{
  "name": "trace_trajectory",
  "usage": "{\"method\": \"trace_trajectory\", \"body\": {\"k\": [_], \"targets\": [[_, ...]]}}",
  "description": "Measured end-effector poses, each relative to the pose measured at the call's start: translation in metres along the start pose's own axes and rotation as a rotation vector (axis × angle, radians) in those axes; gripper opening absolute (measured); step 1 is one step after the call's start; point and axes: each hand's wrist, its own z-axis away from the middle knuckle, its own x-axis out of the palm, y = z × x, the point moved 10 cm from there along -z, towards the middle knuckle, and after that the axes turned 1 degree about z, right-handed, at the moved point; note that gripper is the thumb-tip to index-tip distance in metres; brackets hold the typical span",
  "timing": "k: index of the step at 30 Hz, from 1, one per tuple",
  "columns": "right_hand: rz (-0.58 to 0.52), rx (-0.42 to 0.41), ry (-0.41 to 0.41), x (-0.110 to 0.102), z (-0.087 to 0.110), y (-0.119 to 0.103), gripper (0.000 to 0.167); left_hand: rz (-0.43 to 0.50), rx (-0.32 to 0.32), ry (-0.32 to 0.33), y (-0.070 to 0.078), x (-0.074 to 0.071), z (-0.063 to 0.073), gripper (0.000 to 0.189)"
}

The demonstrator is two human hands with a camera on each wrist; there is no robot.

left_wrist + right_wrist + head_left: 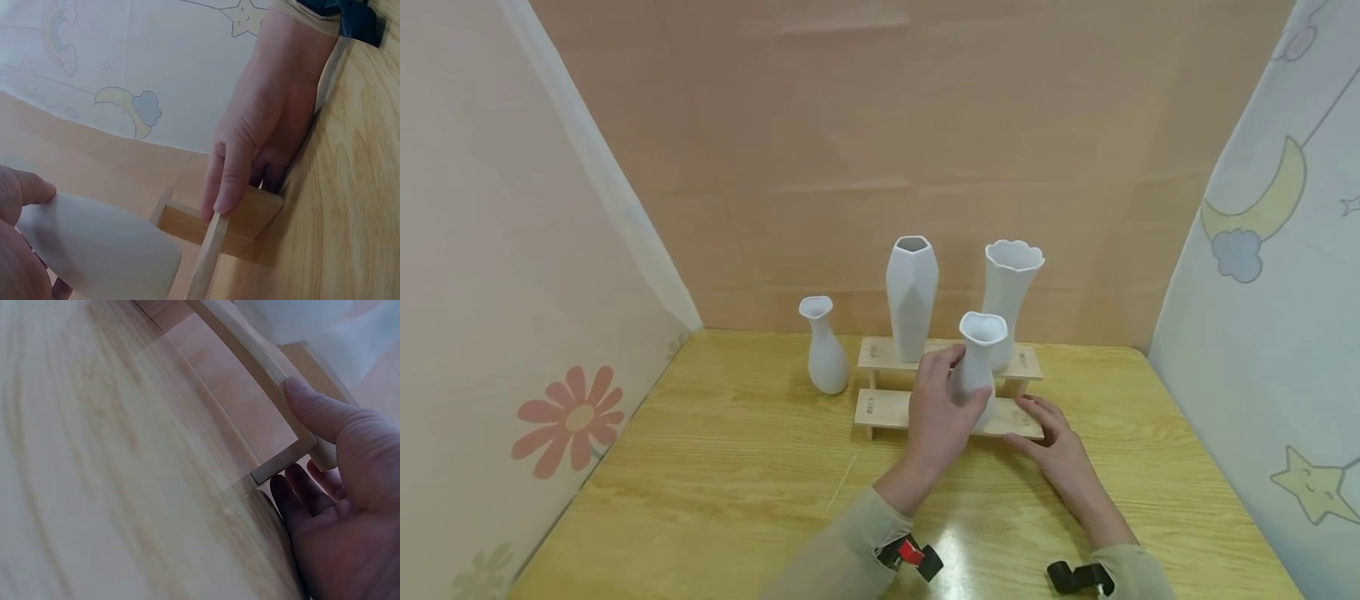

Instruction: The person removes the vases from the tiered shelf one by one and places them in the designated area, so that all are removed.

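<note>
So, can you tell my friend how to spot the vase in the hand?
On the wooden table sits a two-level wooden stand. Over its lower shelf, the left hand grips a white vase. Unlike the faceted vase and scalloped vase behind it, and the vase standing left, it has fingers around it.

Beige sleeves (842,554) bear black wrist mounts (931,564), the left partly red.

Wood-grained yellow table (715,475), bright glare (952,558) on its near part, creased peach sheet (880,125) along the far side, pale left cloth (475,250) with 1 red flower (580,417), pale right cloth (1247,358) with 1 yellow moon (1283,204), grey-blue cloud (1237,257), yellow star (1315,483) nearer
</note>
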Motion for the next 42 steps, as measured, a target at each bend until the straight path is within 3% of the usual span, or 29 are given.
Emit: {"method": "trace_trajectory", "body": {"k": [9, 24, 32, 42], "targets": [[-0.005, -0.006, -0.005, 0.000, 0.000, -0.001, 0.078, 0.012, 0.087, 0.022, 0.006, -0.041, 0.001, 0.058], [-0.017, -0.018, -0.006, 0.001, 0.000, 0.001, 0.078, 0.035, 0.008, -0.019, -0.015, -0.111, 0.008, 0.059], [-0.017, -0.015, -0.002, 0.000, 0.000, 0.001, 0.078, -0.030, 0.022, 0.031, -0.028, -0.155, 0.010, 0.058], [0.003, -0.005, -0.006, 0.000, 0.001, 0.000, 0.079, -0.056, -0.043, 0.103, -0.058, -0.200, 0.010, 0.060]]}}
